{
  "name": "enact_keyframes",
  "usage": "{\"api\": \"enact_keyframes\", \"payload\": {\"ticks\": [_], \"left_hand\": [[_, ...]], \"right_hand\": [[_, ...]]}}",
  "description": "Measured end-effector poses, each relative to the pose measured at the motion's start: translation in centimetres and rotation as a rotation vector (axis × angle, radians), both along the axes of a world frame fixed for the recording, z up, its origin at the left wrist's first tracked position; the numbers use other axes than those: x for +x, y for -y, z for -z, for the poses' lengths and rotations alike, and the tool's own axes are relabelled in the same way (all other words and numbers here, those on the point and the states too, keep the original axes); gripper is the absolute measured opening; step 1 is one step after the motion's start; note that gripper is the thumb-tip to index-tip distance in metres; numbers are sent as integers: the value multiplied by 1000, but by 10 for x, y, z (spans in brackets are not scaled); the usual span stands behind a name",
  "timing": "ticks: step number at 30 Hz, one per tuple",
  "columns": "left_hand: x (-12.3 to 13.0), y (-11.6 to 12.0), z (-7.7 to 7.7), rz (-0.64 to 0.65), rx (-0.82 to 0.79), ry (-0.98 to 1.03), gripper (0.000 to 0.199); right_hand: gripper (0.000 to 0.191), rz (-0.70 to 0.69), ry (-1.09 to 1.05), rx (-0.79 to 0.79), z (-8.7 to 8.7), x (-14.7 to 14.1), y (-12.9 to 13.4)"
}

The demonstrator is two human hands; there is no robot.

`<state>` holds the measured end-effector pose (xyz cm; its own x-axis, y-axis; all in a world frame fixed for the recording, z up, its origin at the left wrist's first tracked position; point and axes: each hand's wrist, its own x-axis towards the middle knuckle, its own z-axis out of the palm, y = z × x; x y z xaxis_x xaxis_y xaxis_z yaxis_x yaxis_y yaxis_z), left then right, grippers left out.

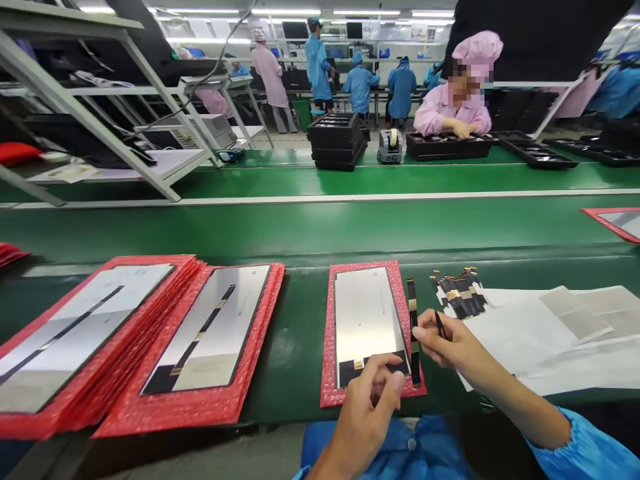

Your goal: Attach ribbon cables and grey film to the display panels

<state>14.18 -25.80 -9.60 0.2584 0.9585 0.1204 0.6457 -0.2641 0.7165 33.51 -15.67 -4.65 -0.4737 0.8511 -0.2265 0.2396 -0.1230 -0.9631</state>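
Observation:
In front of me an LCD panel (367, 310) with a silvery back and a black lower strip lies on a red bubble-wrap bag (327, 393). My left hand (370, 403) is over the panel's lower edge, fingers bent and apart, holding nothing. A black flex cable (412, 307) with gold-coloured parts stands lengthwise along the panel's right edge. My right hand (447, 340) pinches this cable near its middle. Between the same hand's fingers sticks out a thin black tool (441, 325), perhaps tweezers; most of it is hidden.
Several loose flex cables (460, 293) lie beside white paper sheets (525, 333) on the right. Left are stacked red bags with panels (215, 320) bearing attached cables. Across the green bench (300, 227) are black trays (337, 140), a tape dispenser (391, 147) and a co-worker (455, 113).

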Motion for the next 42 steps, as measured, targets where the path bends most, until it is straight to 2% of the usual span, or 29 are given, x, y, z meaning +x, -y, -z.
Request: {"api": "enact_keyframes", "payload": {"ticks": [5,8,11,13,15,17,19,23,27,30,34,42], "left_hand": [[-12,20,-6,84,-172,-23,30],[-20,30,-12,135,-205,-4,31],[-28,35,-16,112,-229,2,24],[-34,34,-15,42,-158,-69,17],[-41,29,-11,-87,0,-188,14],[-49,22,-6,-238,176,-312,15],[-54,17,-1,-324,288,-394,19],[-55,14,5,-318,294,-427,22],[-51,15,8,-323,261,-378,23],[-50,15,8,-348,264,-279,21],[-51,15,7,-335,265,-288,17],[-57,23,10,-373,297,-285,13]], "right_hand": [[23,-175,-42,-163,16,-13,23],[15,-329,29,-209,16,-12,23],[11,-425,67,-209,12,-13,19],[15,-419,107,-171,10,-15,14],[23,-361,149,-117,8,-15,6],[31,-290,170,-58,7,-15,-3],[34,-234,179,5,4,-17,-14],[36,-215,180,102,-4,-30,-33],[35,-287,182,114,-7,-51,-45],[31,-336,217,119,-5,-65,-50],[31,-366,241,152,2,-78,-52],[30,-434,255,119,14,-81,-50]]}}
